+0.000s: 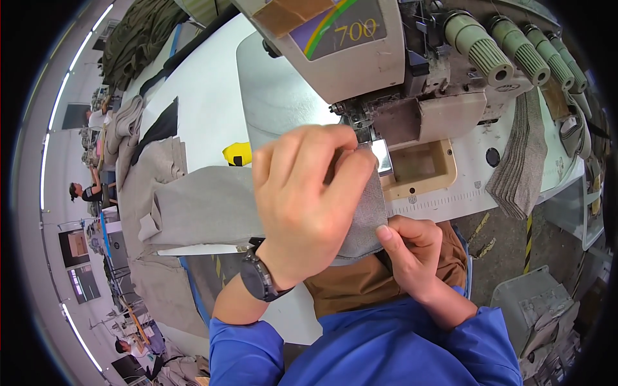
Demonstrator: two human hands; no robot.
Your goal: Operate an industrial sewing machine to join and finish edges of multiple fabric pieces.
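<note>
One machine [360, 77] with four green knobs [479, 48] stands on the table [212, 122]. One cloth [364, 235], grey and finely textured, overhangs the near edge; the right hand [415, 254] pinches its border, the left hand [306, 193] curls above, grip unclear.

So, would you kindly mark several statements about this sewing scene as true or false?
1. A dark watch is on the left forearm. True.
2. The right hand rests on the sewing machine. False: the right hand is at the edge of the grey cloth.
3. A yellow and black thing lies to the left of the left hand. True.
4. The sleeves are red. False: the sleeves are blue.
</note>
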